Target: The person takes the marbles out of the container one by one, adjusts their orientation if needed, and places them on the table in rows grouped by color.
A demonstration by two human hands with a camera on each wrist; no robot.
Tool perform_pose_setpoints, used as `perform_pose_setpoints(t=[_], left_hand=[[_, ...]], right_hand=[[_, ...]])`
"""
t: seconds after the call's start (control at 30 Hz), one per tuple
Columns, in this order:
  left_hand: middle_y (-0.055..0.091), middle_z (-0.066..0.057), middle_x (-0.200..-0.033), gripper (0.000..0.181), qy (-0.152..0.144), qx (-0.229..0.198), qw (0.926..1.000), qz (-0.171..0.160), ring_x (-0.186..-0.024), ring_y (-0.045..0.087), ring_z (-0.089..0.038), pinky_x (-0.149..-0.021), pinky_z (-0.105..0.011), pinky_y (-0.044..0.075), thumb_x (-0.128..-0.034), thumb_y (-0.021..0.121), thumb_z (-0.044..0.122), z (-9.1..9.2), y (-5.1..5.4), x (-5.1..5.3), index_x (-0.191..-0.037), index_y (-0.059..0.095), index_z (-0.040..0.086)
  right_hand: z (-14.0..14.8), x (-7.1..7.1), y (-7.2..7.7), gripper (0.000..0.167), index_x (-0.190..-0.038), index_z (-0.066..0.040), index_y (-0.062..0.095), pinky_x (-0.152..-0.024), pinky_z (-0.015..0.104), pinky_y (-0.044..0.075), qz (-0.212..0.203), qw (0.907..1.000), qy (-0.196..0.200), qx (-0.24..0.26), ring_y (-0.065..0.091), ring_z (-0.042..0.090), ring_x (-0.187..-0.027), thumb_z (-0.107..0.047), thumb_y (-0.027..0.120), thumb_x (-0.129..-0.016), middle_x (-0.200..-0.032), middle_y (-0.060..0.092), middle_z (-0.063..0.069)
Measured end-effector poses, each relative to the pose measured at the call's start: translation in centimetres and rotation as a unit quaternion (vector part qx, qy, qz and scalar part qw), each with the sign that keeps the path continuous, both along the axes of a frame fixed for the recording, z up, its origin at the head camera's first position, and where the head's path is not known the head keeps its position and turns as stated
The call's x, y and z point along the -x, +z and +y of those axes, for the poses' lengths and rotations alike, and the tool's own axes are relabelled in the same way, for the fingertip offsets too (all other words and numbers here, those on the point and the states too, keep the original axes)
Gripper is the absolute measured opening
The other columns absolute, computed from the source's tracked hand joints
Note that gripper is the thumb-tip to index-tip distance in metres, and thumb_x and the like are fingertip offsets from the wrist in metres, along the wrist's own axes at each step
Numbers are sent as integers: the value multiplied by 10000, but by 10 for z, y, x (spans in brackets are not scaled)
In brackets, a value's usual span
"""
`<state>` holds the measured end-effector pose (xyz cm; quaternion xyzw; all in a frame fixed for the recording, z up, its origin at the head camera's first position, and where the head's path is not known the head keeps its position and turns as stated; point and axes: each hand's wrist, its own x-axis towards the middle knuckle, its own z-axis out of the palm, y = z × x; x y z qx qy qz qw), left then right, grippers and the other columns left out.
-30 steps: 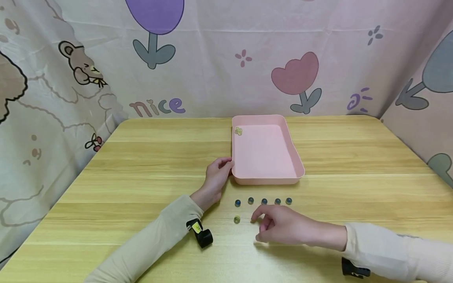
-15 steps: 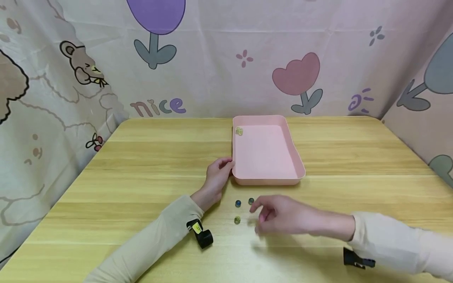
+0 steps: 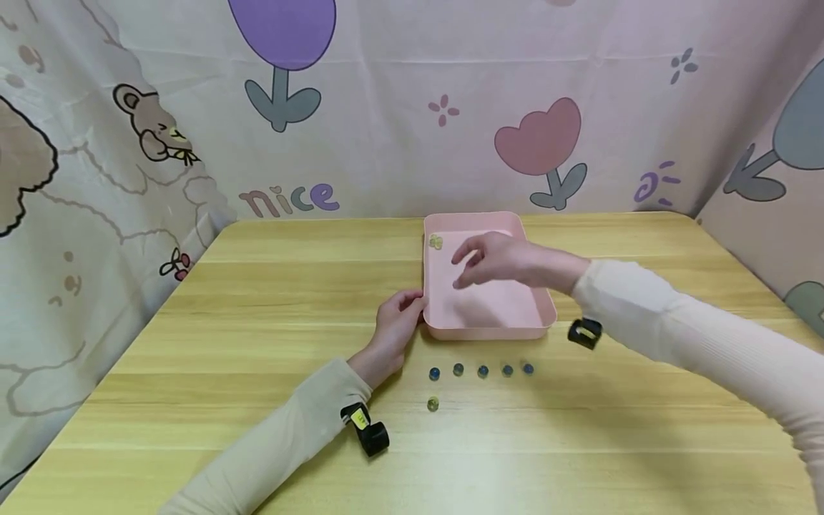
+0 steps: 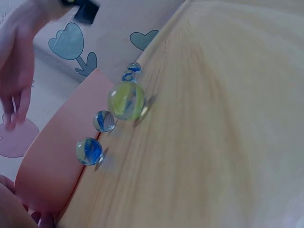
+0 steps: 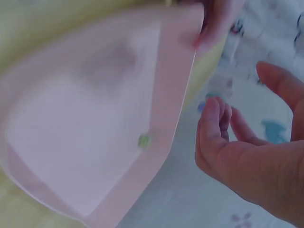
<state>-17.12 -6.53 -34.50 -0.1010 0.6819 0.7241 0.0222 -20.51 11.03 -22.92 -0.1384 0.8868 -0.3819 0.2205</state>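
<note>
In the head view, the left hand (image 3: 390, 330) pinches the left wall of the pink tray (image 3: 489, 333) near its front corner. Over the tray is the right hand (image 3: 498, 259), thumb and fingers apart. The right wrist view shows that hand (image 5: 254, 154) with nothing between thumb and fingertips. Yellowish marbles (image 3: 435, 242) sit together in the tray's back left corner. In front of the tray, several blue marbles (image 3: 483, 371) form a row, with one yellow marble (image 3: 433, 404) nearer the front. The left wrist view shows the yellow marble (image 4: 127, 100) large, among blue ones (image 4: 89, 151).
The wooden table (image 3: 290, 286) extends around the tray on both sides. A patterned cloth (image 3: 386, 129) hangs along its back and sides. Both sleeves carry black wrist cameras, the left one (image 3: 372, 436) low over the table left of the yellow marble.
The right hand has moved up and away from beside the marbles to above the tray, uncovering the row's right part. The left hand has stayed at the tray wall.
</note>
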Motion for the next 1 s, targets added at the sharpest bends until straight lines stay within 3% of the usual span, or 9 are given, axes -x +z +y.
perform_pose_setpoints(t=[0.13, 0.27, 0.43, 0.57, 0.7, 0.87, 1.0], left_hand=[[596, -109, -1106, 243, 6, 4, 10000, -88, -967, 569, -181, -876, -287, 495, -939, 591, 71, 1, -1, -1, -1157, 629, -30], [596, -116, -1113, 242, 7, 14, 10000, -55, -986, 572, -190, -887, -290, 493, -938, 590, 71, 1, -2, -1, -1153, 626, -33], [593, -129, -1136, 251, -36, 50, 10000, 7, -1012, 571, -204, -905, -303, 487, -944, 584, 76, 2, -1, 0, -1164, 617, -41], [592, -120, -1134, 249, -15, 88, 9999, -48, -1018, 566, -200, -914, -304, 482, -946, 588, 84, 1, 1, 0, -1164, 622, -31], [594, -113, -1131, 251, 15, 78, 10000, -24, -1016, 566, -196, -919, -303, 480, -944, 595, 93, -1, 4, 2, -1163, 627, -24], [595, -117, -1126, 246, 33, 23, 10000, -46, -1009, 566, -191, -919, -302, 479, -941, 596, 82, -1, 3, 2, -1157, 628, -31], [594, -117, -1134, 246, -10, 47, 10000, -72, -1009, 570, -193, -920, -303, 481, -944, 595, 89, 0, 2, 2, -1160, 629, -25]], right_hand=[[-6, 30, -5, 451, -1230, 26, 563, -943, 376, 484, -74, 9995, -296, -17, 597, 335, -1088, -106, 737, -835, -1146, 622, 161], [-10, 56, -14, 407, -1200, 50, 571, -978, 397, 456, 40, 9993, -339, 169, 571, 356, -1122, -80, 716, -843, -1215, 582, 160], [-12, 81, -25, 316, -1106, 56, 608, -935, 392, 423, 488, 9986, -183, 36, 506, 290, -1078, -61, 708, -830, -1192, 585, 149], [-12, 98, -32, 344, -1126, 34, 622, -909, 388, 397, 632, 9975, -255, -204, 462, 261, -1075, -79, 710, -814, -1186, 581, 123], [-14, 111, -38, 332, -1111, 31, 639, -921, 371, 416, 739, 9962, -442, -107, 492, 251, -1048, -62, 715, -802, -1127, 611, 109], [-21, 118, -49, 253, -1008, 48, 655, -798, 287, 413, 848, 9937, -731, 22, 482, 216, -924, -29, 746, -785, -946, 624, 68], [-23, 118, -57, 248, -1028, 62, 642, -919, 328, 393, 788, 9915, -1021, 200, 463, 234, -997, -17, 724, -807, -993, 612, 92]])
